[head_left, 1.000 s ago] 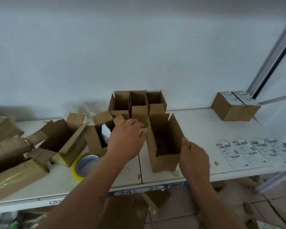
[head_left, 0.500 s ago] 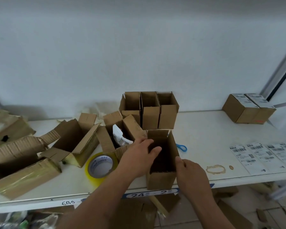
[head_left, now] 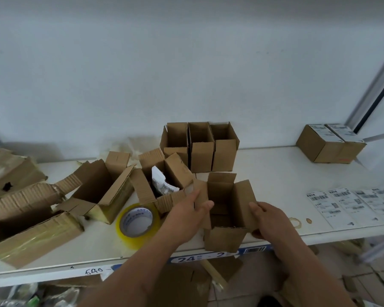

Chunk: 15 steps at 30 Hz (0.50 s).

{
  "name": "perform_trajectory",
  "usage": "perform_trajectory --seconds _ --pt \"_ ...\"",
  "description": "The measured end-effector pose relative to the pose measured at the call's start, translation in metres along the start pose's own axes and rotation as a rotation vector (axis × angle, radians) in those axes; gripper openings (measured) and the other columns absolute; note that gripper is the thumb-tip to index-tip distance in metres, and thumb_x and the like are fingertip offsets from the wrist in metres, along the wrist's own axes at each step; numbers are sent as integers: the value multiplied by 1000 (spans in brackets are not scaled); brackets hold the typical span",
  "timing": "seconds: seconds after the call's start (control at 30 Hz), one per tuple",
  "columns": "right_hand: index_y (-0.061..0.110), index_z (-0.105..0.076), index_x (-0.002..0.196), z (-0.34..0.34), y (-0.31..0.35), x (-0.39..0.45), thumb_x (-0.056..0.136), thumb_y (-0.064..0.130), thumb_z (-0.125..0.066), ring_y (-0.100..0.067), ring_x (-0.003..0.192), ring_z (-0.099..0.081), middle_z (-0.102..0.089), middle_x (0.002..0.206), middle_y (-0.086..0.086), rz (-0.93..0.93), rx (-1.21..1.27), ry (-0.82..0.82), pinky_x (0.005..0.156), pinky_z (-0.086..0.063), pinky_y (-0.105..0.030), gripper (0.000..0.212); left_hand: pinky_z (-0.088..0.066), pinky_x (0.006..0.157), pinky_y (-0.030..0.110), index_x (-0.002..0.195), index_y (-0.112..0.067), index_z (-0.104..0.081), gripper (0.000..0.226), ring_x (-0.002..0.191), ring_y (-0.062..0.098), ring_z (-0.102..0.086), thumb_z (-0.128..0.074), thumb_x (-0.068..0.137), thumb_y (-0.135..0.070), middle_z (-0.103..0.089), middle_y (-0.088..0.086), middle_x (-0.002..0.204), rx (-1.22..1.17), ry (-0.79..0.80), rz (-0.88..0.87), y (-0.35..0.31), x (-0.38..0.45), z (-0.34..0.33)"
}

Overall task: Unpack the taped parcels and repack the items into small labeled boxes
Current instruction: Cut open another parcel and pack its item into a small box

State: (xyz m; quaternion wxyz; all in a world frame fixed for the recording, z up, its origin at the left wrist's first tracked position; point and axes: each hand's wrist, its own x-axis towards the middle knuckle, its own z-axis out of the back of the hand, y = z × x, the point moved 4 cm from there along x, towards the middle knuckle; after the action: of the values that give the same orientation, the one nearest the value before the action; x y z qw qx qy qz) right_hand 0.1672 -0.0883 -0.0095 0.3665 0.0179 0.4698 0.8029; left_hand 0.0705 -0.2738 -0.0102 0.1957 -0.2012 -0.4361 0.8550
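Holding a small open cardboard box (head_left: 227,214) at the front edge of a white shelf (head_left: 286,180), a person steadies it with both hands. The left hand (head_left: 190,214) wraps its fingers around the box's left flap and wall, thumb across the top edge. The right hand (head_left: 267,219) grips the right flap and wall in the same way. The box stands upright with all four flaps raised, and nothing can be seen inside it.

Just to its left sits an opened parcel (head_left: 164,185) with white wrapped items (head_left: 162,185) showing inside. Beside that lies a roll of clear packing tape (head_left: 138,222). Three more small open boxes (head_left: 201,147) stand in a row against the wall. Printed shipping labels (head_left: 346,202) lie flat on the right, and two sealed, labelled boxes (head_left: 330,142) sit at the far right. Larger emptied cartons (head_left: 31,209) crowd the left end.

The held box overhangs the shelf's front edge, so loosening either grip could likely let it tip to the floor. Squeezing the thin walls too hard might buckle them.
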Motion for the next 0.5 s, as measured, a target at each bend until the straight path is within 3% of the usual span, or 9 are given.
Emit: perform_trajectory --seconds 0.1,0.23,0.37,0.5 --pt "28 -36 147 7 -7 3 101 42 -44 -27 115 -58 -50 142 -3 81 -83 -30 95 -50 -42 49 -53 96 44 150 -35 -25 79 119 23 -56 -40 83 -74 -49 3 141 66 34 18 -1 2 -9" --pt "25 -33 149 13 -5 9 102 40 -40 -24 131 -48 -43 151 1 184 -197 -29 108 -40 -42 49 -35 115 45 155 -36 -12 94 142 22 -34 -28 76 -85 -25 3 161 70 72 20 -6 -3 -21" --pt "21 -22 152 1 -1 10 104 44 -29 -25 137 -41 -35 154 -2 167 -183 87 110 -36 -39 54 -26 117 40 156 -29 4 92 147 25 -22 -20 82 -78 -1 0 165 166 89 76 -10 -3 -33" --pt "23 -6 156 -6 -5 17 103 48 -28 -28 140 -38 -26 159 -3 108 -106 183 112 -37 -43 62 -18 121 45 157 -27 2 90 151 27 -5 -16 83 -77 10 -3 164 257 27 72 -13 3 -37"
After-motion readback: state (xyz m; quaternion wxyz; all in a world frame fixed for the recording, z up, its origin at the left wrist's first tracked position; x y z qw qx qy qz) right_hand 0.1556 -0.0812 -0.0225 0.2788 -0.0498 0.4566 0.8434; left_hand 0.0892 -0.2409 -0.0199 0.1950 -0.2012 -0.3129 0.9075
